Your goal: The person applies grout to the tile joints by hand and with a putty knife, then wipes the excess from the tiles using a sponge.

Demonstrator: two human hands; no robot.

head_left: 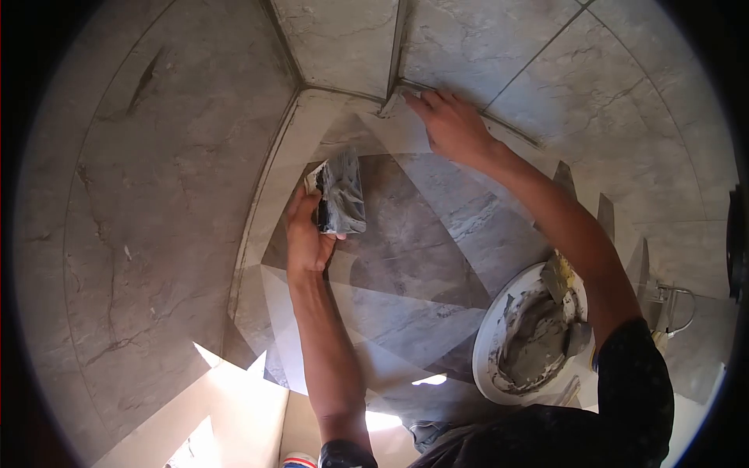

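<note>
From here, the left hand (306, 238) has its fingers closed around a paste-smeared plate (342, 199) over the floor (394, 214), while the right hand (456, 129), its curled fingers' hold I cannot tell, seems to fill the wall joint (513, 132), needing even pressure next.

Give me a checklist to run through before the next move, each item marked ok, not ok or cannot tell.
1. Left hand grips the smeared tool: ok.
2. Grey paste on the tool's face: ok, spread unevenly.
3. Right hand at the tile seam near the corner: ok.
4. Right fingers free of any small item: cannot tell.
5. Paste left in the bucket: ok.
6. Bucket's inner wall clean: not ok, smeared.
</note>
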